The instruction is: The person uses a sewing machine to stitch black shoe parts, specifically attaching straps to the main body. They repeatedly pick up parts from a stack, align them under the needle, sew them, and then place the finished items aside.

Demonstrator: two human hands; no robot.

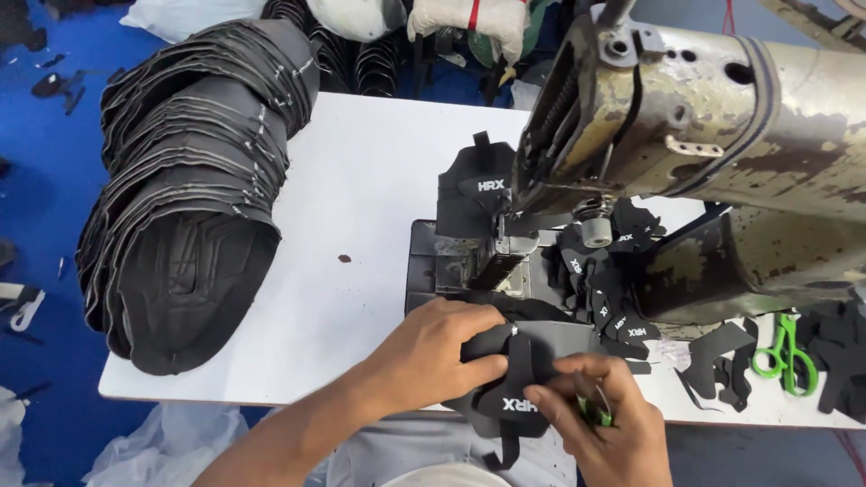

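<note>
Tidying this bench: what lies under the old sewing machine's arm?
Under the worn cream sewing machine: a pile of small black fabric pieces with white lettering. The arm hides whatever lies further back.

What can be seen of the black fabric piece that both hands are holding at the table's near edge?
The black fabric piece is a flat, soft-looking cut panel with white lettering and a narrow strap hanging off its near end. It lies at the near edge of the white table, overlapping a larger dark piece beneath. The left hand presses on its left side; the right hand pinches its right side with a small green tool tucked under the fingers.
</note>
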